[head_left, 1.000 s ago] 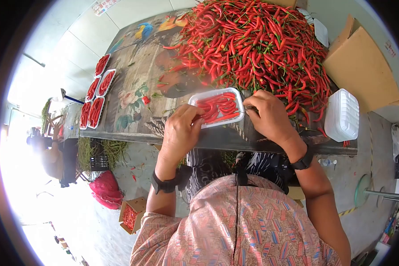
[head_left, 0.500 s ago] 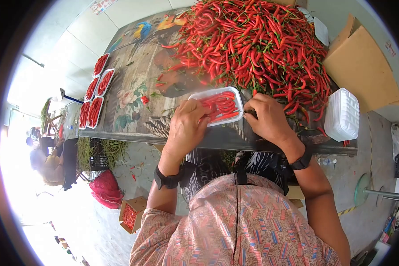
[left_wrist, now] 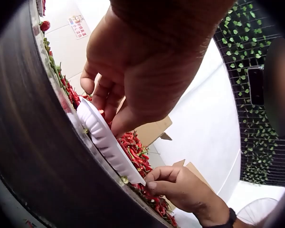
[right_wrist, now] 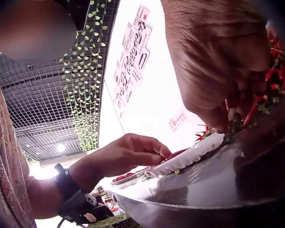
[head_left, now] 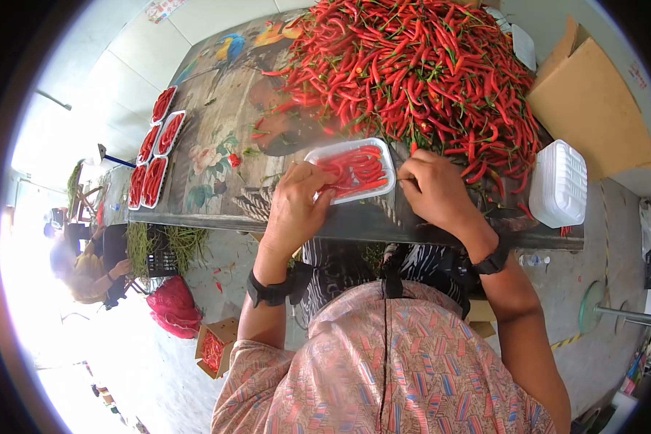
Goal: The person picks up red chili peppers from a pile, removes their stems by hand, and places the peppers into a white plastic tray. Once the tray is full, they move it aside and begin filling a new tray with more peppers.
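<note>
A white tray (head_left: 392,168) of red chilies (head_left: 362,170) lies at the table's front edge. The left hand (head_left: 296,199) reaches over its left end; in the left wrist view the fingers of this hand (left_wrist: 137,71) curl down onto the chilies inside, thumb by the near rim. Just beyond the tray's right end, the right hand (head_left: 437,192) has curled fingers, thumb and index tips together. The right wrist view shows a small green stem (right_wrist: 235,118) at the fingertips of the right hand (right_wrist: 218,66), and a red chili beside them.
A large heap of chilies (head_left: 419,72) covers the table's back right. Stacked empty trays (head_left: 559,184) stand at the right corner near a cardboard box (head_left: 593,108). Several filled trays (head_left: 153,181) line the left edge. Another person (head_left: 87,264) sits at the far left.
The right hand's fingertips have come away slightly from the tray's right end. The left hand and tray have shifted only a little. The seated person's arm has moved.
</note>
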Available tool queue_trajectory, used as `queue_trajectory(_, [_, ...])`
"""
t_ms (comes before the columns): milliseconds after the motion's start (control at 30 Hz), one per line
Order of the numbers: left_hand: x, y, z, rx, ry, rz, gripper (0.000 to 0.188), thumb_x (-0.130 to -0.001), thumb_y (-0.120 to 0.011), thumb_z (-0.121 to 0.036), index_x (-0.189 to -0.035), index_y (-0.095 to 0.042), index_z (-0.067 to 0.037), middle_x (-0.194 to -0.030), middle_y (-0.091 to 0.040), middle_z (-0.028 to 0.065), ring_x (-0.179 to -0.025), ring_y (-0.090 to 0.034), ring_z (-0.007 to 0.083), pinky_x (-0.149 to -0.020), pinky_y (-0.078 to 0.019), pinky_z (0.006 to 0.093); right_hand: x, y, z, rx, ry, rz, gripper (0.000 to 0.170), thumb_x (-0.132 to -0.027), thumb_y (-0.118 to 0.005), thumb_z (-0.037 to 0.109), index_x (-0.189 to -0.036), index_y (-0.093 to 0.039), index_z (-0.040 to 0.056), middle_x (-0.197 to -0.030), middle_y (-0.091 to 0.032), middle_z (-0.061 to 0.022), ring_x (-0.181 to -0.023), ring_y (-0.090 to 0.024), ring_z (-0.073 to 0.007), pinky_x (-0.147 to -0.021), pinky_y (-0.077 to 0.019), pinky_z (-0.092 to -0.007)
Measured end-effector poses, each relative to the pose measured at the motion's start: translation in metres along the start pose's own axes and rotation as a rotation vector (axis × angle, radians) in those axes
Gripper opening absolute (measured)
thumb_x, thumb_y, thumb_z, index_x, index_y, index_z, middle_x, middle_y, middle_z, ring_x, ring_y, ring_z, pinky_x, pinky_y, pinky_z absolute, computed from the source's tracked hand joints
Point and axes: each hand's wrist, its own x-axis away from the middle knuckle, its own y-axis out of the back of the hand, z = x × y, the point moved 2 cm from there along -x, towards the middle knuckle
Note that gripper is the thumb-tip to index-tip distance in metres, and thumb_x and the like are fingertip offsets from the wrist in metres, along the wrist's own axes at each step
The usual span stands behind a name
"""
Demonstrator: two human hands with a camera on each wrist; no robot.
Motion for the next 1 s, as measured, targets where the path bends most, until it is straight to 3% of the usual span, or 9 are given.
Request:
queue_trajectory(133, [0.000, 0.000, 0.001, -0.005, -0.005, -0.003, 0.022, -0.078, -0.071, 0.001, -0.100, -0.070, -0.001, -0.096, -0.064, 0.0150, -0.091, -0.064, 0.0326, -0.082, -0.0509, 0.0391, 0.006, 0.024, 0.011, -0.100, -0.078, 0.052, 0.008, -0.076, -0.071, 0.005, -0.079, -0.065, 0.0019, -0.080, -0.060, -0.0124, -0.077, -0.062, -0.0328, -0.069, -0.0475, -0.0417])
queue_trajectory(200, [-0.001, 0.000, 0.000, -0.015, -0.007, 0.002, 0.021, -0.078, -0.071, 0.001, -0.099, -0.070, 0.000, -0.095, -0.064, 0.0150, -0.091, -0.064, 0.0326, -0.082, -0.0508, 0.0392, 0.013, 0.030, 0.019, -0.148, 0.096, 0.372, 0.012, -0.075, -0.074, 0.010, -0.079, -0.066, 0.0027, -0.080, -0.060, -0.0119, -0.077, -0.062, -0.0324, -0.070, -0.0479, -0.0418])
queue_trajectory(300, [-0.002, 0.000, -0.002, -0.018, -0.026, -0.009, 0.021, -0.079, -0.070, 0.001, -0.099, -0.070, 0.000, -0.095, -0.064, 0.0151, -0.091, -0.064, 0.0323, -0.082, -0.0505, 0.0397, 0.020, 0.023, 0.026, -0.153, 0.136, 0.380, 0.015, -0.075, -0.076, 0.015, -0.080, -0.067, 0.0035, -0.080, -0.062, -0.0118, -0.079, -0.063, -0.0322, -0.071, -0.0486, -0.0420])
queue_trajectory(467, [0.001, 0.005, -0.004, -0.017, 0.003, 0.009, 0.023, -0.079, -0.068, 0.001, -0.102, -0.069, -0.001, -0.094, -0.064, 0.0145, -0.091, -0.064, 0.0324, -0.082, -0.0500, 0.0405, 0.003, 0.010, 0.027, -0.169, 0.078, 0.141, 0.007, -0.081, -0.070, 0.006, -0.085, -0.067, 0.0016, -0.081, -0.063, -0.0121, -0.075, -0.064, -0.0309, -0.068, -0.0500, -0.0396])
queue_trajectory(800, [0.002, 0.004, 0.001, -0.071, -0.059, -0.039, 0.015, -0.081, -0.067, 0.000, -0.096, -0.066, -0.001, -0.091, -0.065, 0.0141, -0.090, -0.062, 0.0345, -0.082, -0.0485, 0.0419, -0.009, -0.012, 0.026, -0.169, 0.067, 0.080, 0.009, -0.082, -0.068, 0.003, -0.091, -0.068, 0.0016, -0.085, -0.064, -0.0144, -0.072, -0.065, -0.0314, -0.066, -0.0505, -0.0396])
queue_trajectory(867, [0.001, 0.006, 0.000, -0.086, -0.061, 0.002, 0.018, -0.080, -0.067, 0.000, -0.098, -0.066, -0.002, -0.091, -0.065, 0.0138, -0.090, -0.061, 0.0342, -0.083, -0.0479, 0.0422, -0.009, -0.013, 0.027, -0.240, 0.053, 0.025, 0.007, -0.082, -0.065, 0.008, -0.080, -0.064, 0.0013, -0.079, -0.061, -0.0176, -0.077, -0.061, -0.0395, -0.068, -0.0465, -0.0476])
queue_trajectory(1000, [0.001, 0.006, 0.001, -0.074, -0.064, 0.021, 0.020, -0.079, -0.067, 0.001, -0.099, -0.065, -0.002, -0.091, -0.065, 0.0133, -0.090, -0.061, 0.0336, -0.084, -0.0476, 0.0424, -0.008, -0.014, 0.027, -0.233, 0.053, 0.021, 0.006, -0.082, -0.065, 0.007, -0.081, -0.065, 0.0013, -0.079, -0.061, -0.0175, -0.077, -0.061, -0.0395, -0.068, -0.0467, -0.0472])
